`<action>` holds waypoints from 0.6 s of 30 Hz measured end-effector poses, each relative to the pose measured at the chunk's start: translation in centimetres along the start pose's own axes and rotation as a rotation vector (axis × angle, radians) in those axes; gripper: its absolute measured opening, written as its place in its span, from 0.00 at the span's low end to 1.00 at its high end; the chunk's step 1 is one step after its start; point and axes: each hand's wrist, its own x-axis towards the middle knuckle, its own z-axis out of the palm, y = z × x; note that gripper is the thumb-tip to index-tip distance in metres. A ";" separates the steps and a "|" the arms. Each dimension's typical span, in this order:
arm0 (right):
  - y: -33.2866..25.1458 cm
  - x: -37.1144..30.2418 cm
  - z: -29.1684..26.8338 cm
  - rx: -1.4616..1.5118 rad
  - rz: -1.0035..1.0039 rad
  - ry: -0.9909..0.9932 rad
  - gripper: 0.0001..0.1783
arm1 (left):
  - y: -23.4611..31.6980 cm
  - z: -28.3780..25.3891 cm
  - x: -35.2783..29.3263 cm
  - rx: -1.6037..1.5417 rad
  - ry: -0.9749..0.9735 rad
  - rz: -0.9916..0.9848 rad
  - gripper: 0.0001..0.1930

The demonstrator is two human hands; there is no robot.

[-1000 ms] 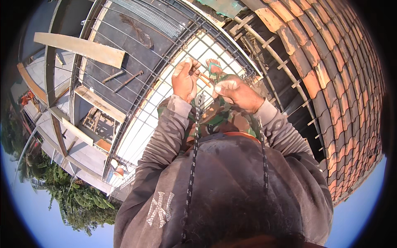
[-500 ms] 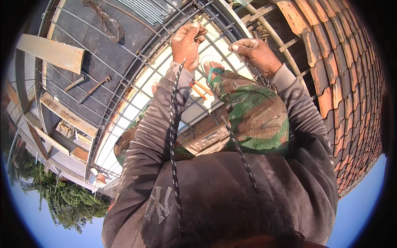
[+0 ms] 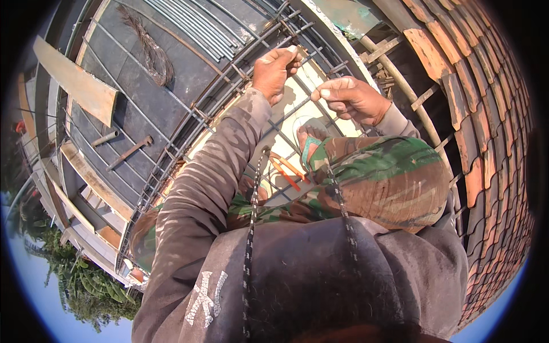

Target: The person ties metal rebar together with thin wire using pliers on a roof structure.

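Note:
My left hand [image 3: 273, 75] is closed in a pinch, thumb against the curled fingers, just over the steel reinforcing bars [image 3: 281, 121]. My right hand [image 3: 355, 98] pinches too, lower and to the right, above the same bar grid. The hands are apart, and whatever sits between either set of fingertips is too small to make out. Below them, close to my sandalled foot [image 3: 310, 137], lies a tool with orange handles [image 3: 289, 172], its head hard to see.
A bundle of thin tie wire [image 3: 155, 60], a hammer [image 3: 130, 153] and a short pipe [image 3: 105, 138] lie on the dark panel at left. Loose steel rods [image 3: 186, 28] are at the far side. Clay roof tiles [image 3: 469, 108] slope along the right, beside a bamboo pole [image 3: 403, 83].
My knees have bent into a lower crouch, the right knee swinging outward. Both hands remain pinched over the bars, slightly nearer each other. The whole view has shifted a little.

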 end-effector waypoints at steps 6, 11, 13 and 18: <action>3.7 0.1 -1.8 -0.042 -0.169 0.414 0.13 | -2.3 -0.3 -0.5 0.149 0.142 0.108 0.09; 4.2 1.5 -0.1 -0.287 -0.156 0.408 0.14 | -4.9 -2.0 -0.2 0.446 0.190 0.290 0.13; 4.9 1.9 -0.9 -0.356 -0.251 0.496 0.14 | -5.0 -0.9 -1.3 0.520 0.188 0.351 0.13; 8.1 3.8 -3.8 -0.287 -0.350 0.650 0.12 | -6.6 -2.5 -2.3 0.735 0.207 0.409 0.13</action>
